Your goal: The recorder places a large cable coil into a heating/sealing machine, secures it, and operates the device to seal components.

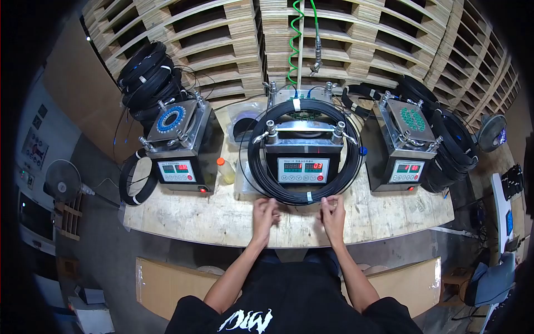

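Note:
A large coil of black cable (351, 175) with white ties leans around the front of the middle bench machine (303, 149), which has a metal top and a lit red display. Just below the coil's lower left edge is my left hand (265, 219), its fingers curled together. My right hand (333, 218) is at the coil's lower right edge near a white tie, thumb and fingers closed. Whatever either hand pinches is too small to make out.
Similar machines stand left (181, 147) and right (401, 145), black cable coils (146, 78) beside them. A bottle with an orange cap (226, 170) sits on the wooden bench (222, 220). A green air hose (316, 25) hangs before stacked pallets (222, 39). Cardboard boxes (172, 284) flank me.

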Tool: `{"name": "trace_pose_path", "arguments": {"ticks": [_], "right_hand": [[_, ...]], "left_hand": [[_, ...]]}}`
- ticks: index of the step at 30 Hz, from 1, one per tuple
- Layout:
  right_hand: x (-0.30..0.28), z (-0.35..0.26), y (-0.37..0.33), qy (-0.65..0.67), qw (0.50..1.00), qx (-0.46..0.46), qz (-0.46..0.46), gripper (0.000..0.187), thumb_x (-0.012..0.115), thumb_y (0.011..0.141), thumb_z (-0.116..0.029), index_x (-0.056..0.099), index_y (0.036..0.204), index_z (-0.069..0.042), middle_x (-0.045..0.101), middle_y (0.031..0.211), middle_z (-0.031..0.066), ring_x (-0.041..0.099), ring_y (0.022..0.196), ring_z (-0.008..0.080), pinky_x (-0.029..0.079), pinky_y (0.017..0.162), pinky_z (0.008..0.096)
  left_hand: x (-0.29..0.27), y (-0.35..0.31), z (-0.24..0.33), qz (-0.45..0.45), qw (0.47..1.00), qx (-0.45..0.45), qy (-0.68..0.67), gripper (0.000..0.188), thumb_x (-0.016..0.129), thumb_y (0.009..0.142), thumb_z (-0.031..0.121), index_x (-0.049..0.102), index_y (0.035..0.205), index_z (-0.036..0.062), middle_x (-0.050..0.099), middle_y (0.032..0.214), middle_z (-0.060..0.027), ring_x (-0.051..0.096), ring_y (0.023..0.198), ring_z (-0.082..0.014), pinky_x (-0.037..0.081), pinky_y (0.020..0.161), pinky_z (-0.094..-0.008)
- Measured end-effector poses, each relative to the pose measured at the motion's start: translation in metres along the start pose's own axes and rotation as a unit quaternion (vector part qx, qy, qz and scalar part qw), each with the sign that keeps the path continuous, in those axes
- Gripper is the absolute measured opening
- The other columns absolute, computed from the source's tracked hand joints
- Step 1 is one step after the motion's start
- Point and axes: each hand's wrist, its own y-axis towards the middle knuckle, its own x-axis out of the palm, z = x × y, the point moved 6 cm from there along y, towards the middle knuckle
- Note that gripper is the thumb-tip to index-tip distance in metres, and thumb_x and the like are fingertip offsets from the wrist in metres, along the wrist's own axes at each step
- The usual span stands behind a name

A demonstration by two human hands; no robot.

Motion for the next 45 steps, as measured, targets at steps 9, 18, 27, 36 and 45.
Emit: {"name": "trace_pose_path", "arguments": {"ticks": [9,18,27,36,45], "right_hand": [[-0.073,-0.131,0.103,-0.062,0.956,-0.247,0.142,0.02,0.054,0.105,-0.019,0.055,0.092,-0.003,0.045,0.068,-0.0025,0.04,0.058,0.0038,0.032,0.052,0.024],[-0.032,-0.174,0.288,0.152,0.981,-0.109,-0.045,0.074,0.033,0.104,-0.063,0.028,0.156,-0.009,0.063,0.117,0.0223,0.071,0.093,0.0287,0.06,0.079,0.0353],[-0.002,-0.119,0.301,0.16,0.981,0.001,-0.108,0.075,0.034,0.101,-0.069,0.025,0.159,-0.022,0.055,0.129,0.0247,0.07,0.084,0.0262,0.06,0.061,0.0305],[-0.004,-0.128,0.291,0.09,0.994,-0.016,-0.058,0.073,0.032,0.102,-0.068,0.03,0.158,-0.02,0.059,0.125,0.0219,0.072,0.071,0.0207,0.052,0.05,0.0209],[-0.012,-0.128,0.29,0.043,0.997,-0.023,-0.053,0.071,0.033,0.103,-0.066,0.031,0.158,-0.021,0.059,0.125,0.0209,0.067,0.068,0.0138,0.039,0.048,0.0162]], "left_hand": [[0.013,0.057,0.199,0.069,0.915,0.379,0.121,0.029,0.05,0.108,0.03,0.053,0.12,0.0039,0.056,0.085,-0.0032,0.056,0.074,-0.0107,0.047,0.068,-0.0266],[0.084,0.198,0.266,-0.138,0.985,0.106,0.005,0.096,0.042,0.096,0.072,0.006,0.158,0.0084,0.046,0.142,-0.0313,0.066,0.109,-0.0444,0.056,0.096,-0.0497],[0.1,0.203,0.225,-0.17,0.984,0.022,-0.057,0.093,0.044,0.093,0.076,-0.009,0.16,0.0384,0.055,0.137,-0.0223,0.069,0.097,-0.0325,0.063,0.082,-0.0426],[0.103,0.203,0.224,-0.154,0.986,0.03,-0.053,0.106,0.052,0.088,0.078,0.018,0.157,0.0044,0.051,0.138,-0.0215,0.068,0.091,-0.0277,0.063,0.076,-0.0389],[0.105,0.208,0.224,-0.124,0.989,0.07,0.047,0.087,0.051,0.097,0.066,0.012,0.161,0.0212,0.054,0.133,-0.0244,0.07,0.076,-0.0281,0.063,0.06,-0.0349]]}}
